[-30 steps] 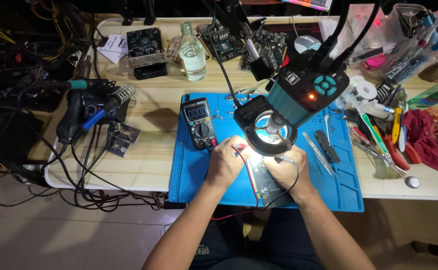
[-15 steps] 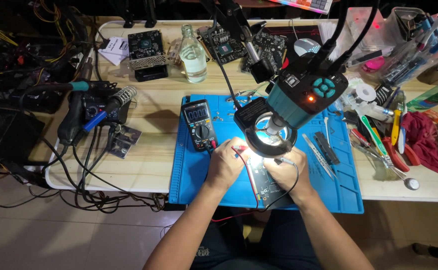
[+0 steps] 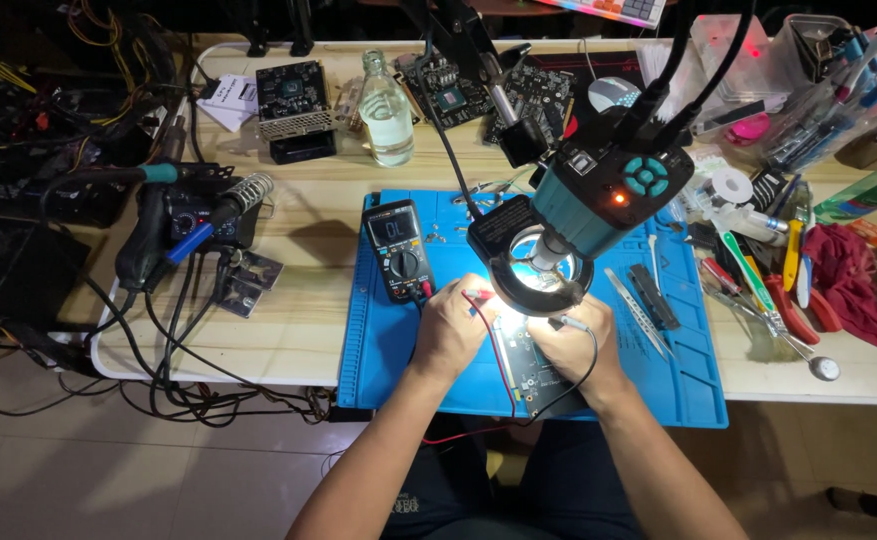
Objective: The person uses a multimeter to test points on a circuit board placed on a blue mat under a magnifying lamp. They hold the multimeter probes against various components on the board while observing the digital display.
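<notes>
A long light wooden table (image 3: pixel 299 330) stands on a pale tiled floor (image 3: pixel 109 480), and the room behind it is dark. On the table lies a flat blue rubber mat (image 3: pixel 389 350). A green circuit board (image 3: pixel 531 365) rests on the mat, close to the table's near edge.

The left hand (image 3: pixel 451 328) is curled tight around a thin red test probe (image 3: pixel 479 296). The right hand (image 3: pixel 571 340) pinches a thin black test probe (image 3: pixel 571 322). Both hands sit on the board, near each other, with the probe tips pointing in at a brightly lit spot. Red and black wires run from the probes down over the mat's edge.

Just above the hands hangs a teal microscope camera with a round ring light (image 3: pixel 579 215) on a black arm. A black meter with a round dial (image 3: pixel 399 250) lies on the mat, just left of the left hand.

On the left of the table sits a soldering tool with a blue handle (image 3: pixel 199 225) among black cables. At the back stands a clear glass bottle (image 3: pixel 387 100) between dark computer boards. On the right lie tools with bright handles (image 3: pixel 759 280) and a red cloth (image 3: pixel 854 270).
</notes>
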